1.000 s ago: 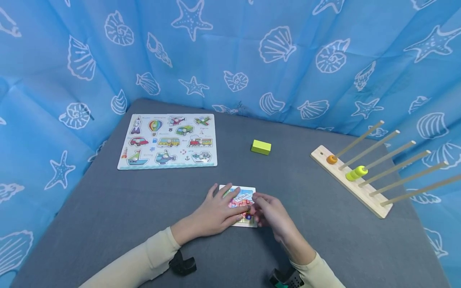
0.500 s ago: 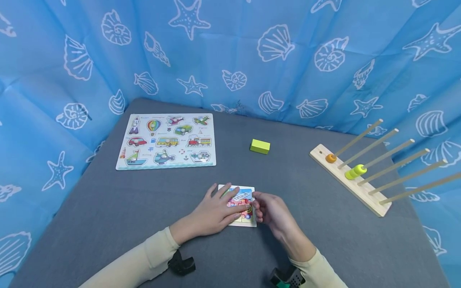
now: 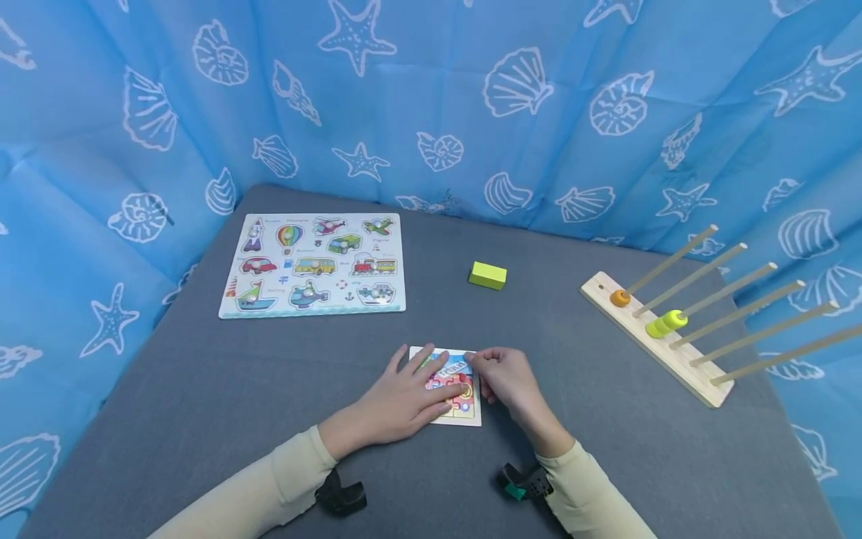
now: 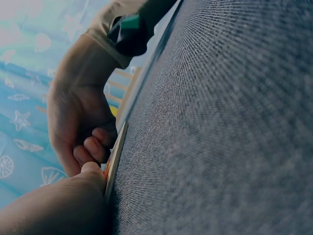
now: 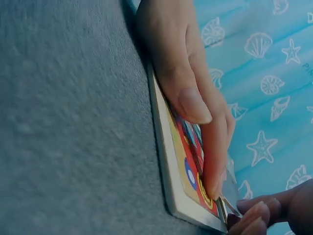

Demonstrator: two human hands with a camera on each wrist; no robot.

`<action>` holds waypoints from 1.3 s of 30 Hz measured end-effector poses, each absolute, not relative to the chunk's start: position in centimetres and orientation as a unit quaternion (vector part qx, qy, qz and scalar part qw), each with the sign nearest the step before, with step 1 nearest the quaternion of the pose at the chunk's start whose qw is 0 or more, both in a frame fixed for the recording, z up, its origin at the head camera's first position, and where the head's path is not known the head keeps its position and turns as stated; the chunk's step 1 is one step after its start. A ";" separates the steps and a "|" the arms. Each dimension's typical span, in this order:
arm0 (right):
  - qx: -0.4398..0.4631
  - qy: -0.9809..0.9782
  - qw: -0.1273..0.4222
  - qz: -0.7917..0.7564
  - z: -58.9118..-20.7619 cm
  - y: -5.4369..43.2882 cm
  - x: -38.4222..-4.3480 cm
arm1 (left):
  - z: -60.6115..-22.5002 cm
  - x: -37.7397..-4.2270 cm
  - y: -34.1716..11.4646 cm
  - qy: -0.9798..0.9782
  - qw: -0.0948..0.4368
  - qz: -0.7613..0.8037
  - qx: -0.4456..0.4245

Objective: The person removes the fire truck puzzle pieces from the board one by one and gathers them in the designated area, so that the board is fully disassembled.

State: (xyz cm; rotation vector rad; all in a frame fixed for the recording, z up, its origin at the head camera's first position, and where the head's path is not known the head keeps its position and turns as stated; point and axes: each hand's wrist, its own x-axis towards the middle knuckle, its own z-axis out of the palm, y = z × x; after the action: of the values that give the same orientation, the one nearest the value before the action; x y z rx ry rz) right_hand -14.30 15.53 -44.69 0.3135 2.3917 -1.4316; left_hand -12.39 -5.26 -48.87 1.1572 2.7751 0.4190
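A small jigsaw puzzle (image 3: 463, 406) in a pale wooden frame lies on the table, its red, blue and yellow picture partly covered. My left hand (image 3: 404, 400) rests on it with fingers spread, the index and middle fingertips over the picture. At the puzzle's upper right corner, my right hand (image 3: 508, 378) pinches the edge of a puzzle piece (image 5: 231, 206) between thumb and index finger. That piece stands tilted up from the frame in the right wrist view. The right hand's other fingers are curled in, as the left wrist view shows.
Back left lies a white peg puzzle board (image 3: 313, 262) with vehicle pictures. A yellow-green block (image 3: 488, 275) sits beyond the hands. On the right stands a wooden peg rack (image 3: 656, 337) with orange and yellow-green beads. A blue shell-print curtain (image 3: 431, 97) borders the grey table.
My right hand has moved slightly up along the puzzle's right edge, and its thumb and index finger have come together at the upper right corner. The left hand has stayed in place.
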 end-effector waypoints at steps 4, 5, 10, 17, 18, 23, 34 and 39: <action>0.114 0.836 0.161 -0.512 -44.9 15.8 -14.6 | -48.9 -12.5 -5.2 0.912 0.051 0.136 0.384; 0.113 0.833 0.160 -0.518 -45.0 15.9 -14.6 | -48.9 -12.5 -5.2 0.912 0.051 0.134 0.385; 0.090 0.850 0.132 -0.501 -45.1 15.8 -14.4 | -49.0 -12.5 -5.4 0.913 0.047 0.137 0.382; 0.075 0.882 0.111 -0.453 -45.1 15.5 -14.3 | -49.3 -12.5 -5.5 0.916 0.023 0.141 0.374; 0.076 0.882 0.112 -0.452 -45.1 15.5 -14.3 | -49.3 -12.5 -5.5 0.916 0.019 0.139 0.375; 0.073 0.885 0.106 -0.447 -45.0 15.4 -14.2 | -49.2 -12.6 -5.5 0.915 0.009 0.136 0.380; 0.081 0.871 0.111 -0.473 -44.8 15.4 -14.4 | -49.7 -12.8 -5.5 0.911 -0.022 0.154 0.382; 0.108 0.847 0.139 -0.501 -44.7 15.7 -14.7 | -49.8 -12.8 -5.5 0.910 -0.028 0.154 0.384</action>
State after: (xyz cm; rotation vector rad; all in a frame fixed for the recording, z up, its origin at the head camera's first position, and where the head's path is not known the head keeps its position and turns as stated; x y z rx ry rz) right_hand -14.73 15.72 -44.69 0.3132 2.4479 -1.4492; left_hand -12.81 -5.46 -49.77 1.2291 2.9098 0.4928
